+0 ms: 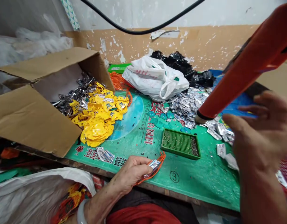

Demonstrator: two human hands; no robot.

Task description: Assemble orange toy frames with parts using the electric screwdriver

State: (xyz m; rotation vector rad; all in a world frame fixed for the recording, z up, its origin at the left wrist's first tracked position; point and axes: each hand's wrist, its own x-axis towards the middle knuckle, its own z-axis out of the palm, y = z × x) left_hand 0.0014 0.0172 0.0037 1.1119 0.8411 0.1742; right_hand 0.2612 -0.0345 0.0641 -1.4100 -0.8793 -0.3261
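My left hand [134,174] is closed at the table's front edge, pinching an orange plastic piece [160,158] with a small silver metal part [154,164] lying against it. Fingers and thumb apart, my right hand [262,133] is raised at the right and somewhat blurred; nothing shows in it. Close by on its left, a thick red-orange cylindrical tool [241,68] slants down to a dark-ringed tip. Between the hands sits a green perforated tray [165,141] with small dark screws, bunched mostly at its right end.
An open cardboard box [38,121] on its side spills dark metallic parts [66,99] and yellow plastic pieces [96,129]. A white plastic bag [152,74], black pieces [180,63] and silver parts [185,104] lie farther back. A black cable [138,32] hangs above.
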